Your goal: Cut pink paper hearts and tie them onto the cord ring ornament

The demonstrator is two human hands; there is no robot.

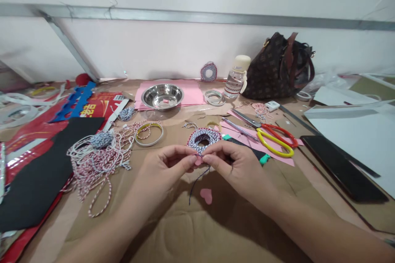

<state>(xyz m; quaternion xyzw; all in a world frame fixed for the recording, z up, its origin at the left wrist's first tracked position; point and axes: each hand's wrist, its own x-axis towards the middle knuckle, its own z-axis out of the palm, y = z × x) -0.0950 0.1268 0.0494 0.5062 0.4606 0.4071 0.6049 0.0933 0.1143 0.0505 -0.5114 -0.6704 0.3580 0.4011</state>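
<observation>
My left hand [169,167] and my right hand [237,168] meet over the cardboard, thumbs and fingertips pinched close together. Between them is a thin dark-blue and white cord [197,178], its loose end hanging down below the fingertips. A small pink paper piece shows at the pinch, partly covered by the fingers. Just beyond the fingertips sits a ring wound with blue-and-white cord [193,139], with a red-and-white outer edge; the fingers touch its near side. A pink paper heart [206,196] lies on the cardboard [173,230] below my hands.
At left lie tangled cords [92,168] and black foam sheet [37,172]. A steel bowl [148,100], tape roll [135,137] and glass bottle [233,84] stand behind. On the right are scissors [274,147], a phone [339,168], white paper [358,127] and a brown bag [265,73].
</observation>
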